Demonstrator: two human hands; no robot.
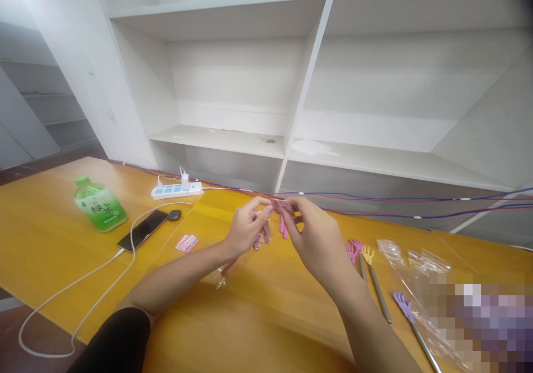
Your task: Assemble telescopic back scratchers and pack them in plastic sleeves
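Above the table, my right hand (318, 240) pinches a small pink printed card (283, 205) between thumb and fingers. My left hand (247, 228) has thumb and forefinger closed at the card's left edge. Crinkled clear plastic wrap (263, 233) with something pinkish inside hangs at the left fingers; its contents are hard to make out. Behind the hands lie pink sticks (283, 228), partly hidden. Below my left wrist, a dark pink stick end (229, 266) shows in clear wrap. Pink-and-white cards (187, 243) rest left of my left hand.
Right of my right arm lie back scratchers with pink, yellow (377, 284) and purple (416, 328) hand-shaped heads, beside clear plastic bags (428, 273). On the left are a green tea bottle (100, 205), a phone (144, 231), its white cable and a power strip (177, 190). White shelving (233, 140) stands behind.
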